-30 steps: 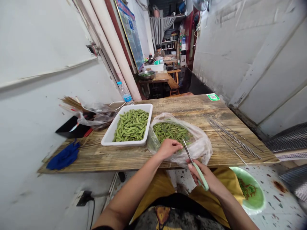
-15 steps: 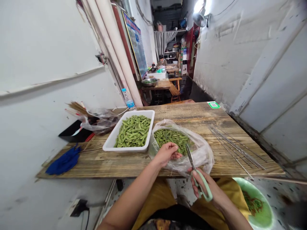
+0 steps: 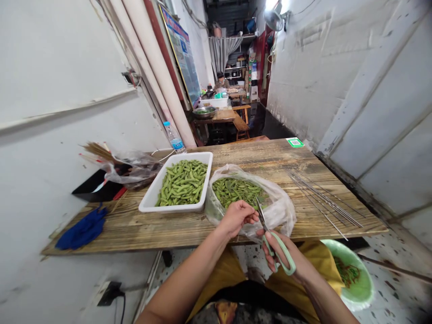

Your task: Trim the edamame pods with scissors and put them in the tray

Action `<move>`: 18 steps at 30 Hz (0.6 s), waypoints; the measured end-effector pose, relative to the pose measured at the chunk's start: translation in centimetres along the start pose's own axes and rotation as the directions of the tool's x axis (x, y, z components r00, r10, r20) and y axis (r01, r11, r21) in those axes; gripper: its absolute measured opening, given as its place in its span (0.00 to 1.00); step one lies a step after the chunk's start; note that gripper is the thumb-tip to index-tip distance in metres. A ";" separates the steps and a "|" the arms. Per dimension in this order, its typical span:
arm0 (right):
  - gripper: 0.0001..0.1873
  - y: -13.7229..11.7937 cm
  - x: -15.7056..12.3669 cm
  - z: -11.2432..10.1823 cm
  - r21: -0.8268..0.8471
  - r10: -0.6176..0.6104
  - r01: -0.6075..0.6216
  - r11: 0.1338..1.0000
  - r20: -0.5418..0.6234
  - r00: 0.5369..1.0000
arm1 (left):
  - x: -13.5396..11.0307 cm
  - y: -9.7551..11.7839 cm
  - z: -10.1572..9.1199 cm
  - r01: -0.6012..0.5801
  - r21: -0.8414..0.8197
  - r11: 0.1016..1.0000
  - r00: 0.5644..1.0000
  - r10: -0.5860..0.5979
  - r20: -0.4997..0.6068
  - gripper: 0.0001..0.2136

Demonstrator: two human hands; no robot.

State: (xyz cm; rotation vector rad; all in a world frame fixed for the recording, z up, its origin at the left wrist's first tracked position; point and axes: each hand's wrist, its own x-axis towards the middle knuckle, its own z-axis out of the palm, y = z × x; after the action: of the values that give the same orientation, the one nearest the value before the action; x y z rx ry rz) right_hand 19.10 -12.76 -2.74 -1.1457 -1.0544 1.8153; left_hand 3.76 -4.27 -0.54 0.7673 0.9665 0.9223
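My right hand (image 3: pixel 286 261) grips green-handled scissors (image 3: pixel 273 240), blades pointing up toward a clear plastic bag (image 3: pixel 281 209) full of green bean pods (image 3: pixel 236 191). My left hand (image 3: pixel 238 217) sits at the bag's near edge, fingers pinched together right beside the scissor blades; what it pinches is too small to make out. Left of the bag, a white tray (image 3: pixel 148 204) holds a heap of green pods (image 3: pixel 182 182). Everything rests on a wooden table (image 3: pixel 141 227).
Metal skewers (image 3: pixel 320 195) lie on the table's right side. A blue cloth (image 3: pixel 81 229) and a bag of sticks (image 3: pixel 124 168) lie at left, a water bottle (image 3: pixel 172 137) behind. A green basin (image 3: pixel 351 274) sits on the floor at right. A person sits at a far table (image 3: pixel 221 81).
My left hand has drawn back from the pods to the bag's near edge, meeting the scissor blades. The view shifted slightly.
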 end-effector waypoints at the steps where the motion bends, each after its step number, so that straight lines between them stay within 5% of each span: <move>1: 0.23 0.0 0.0 0.0 0.003 0.001 -0.001 1.000 -0.004 1.000 | 0.0 -0.1 0.1 0.001 -0.002 1.000 1.000 -0.001 0.007 0.08; 8: 0.26 0.3 0.7 0.0 0.058 0.112 -0.106 0.993 -0.102 0.989 | -0.1 -0.8 -0.1 0.023 -0.037 0.999 0.999 -0.024 -0.039 0.08; 13: 0.27 0.3 0.7 -0.8 0.126 0.105 -0.089 0.988 -0.121 0.987 | 0.6 1.0 -1.8 -0.109 -0.097 0.989 0.985 0.094 -0.147 0.12; 18: 0.25 0.4 0.2 -1.9 0.193 0.084 -0.058 0.979 -0.130 0.988 | 2.8 2.8 -2.7 -0.242 0.168 0.956 0.941 0.274 -0.201 0.10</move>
State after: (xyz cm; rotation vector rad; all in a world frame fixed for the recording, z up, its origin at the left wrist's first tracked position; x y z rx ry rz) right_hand 20.76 -12.26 -3.68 -1.1871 -0.7532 1.8196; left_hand 1.22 -0.26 -0.05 0.9410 1.1548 1.1975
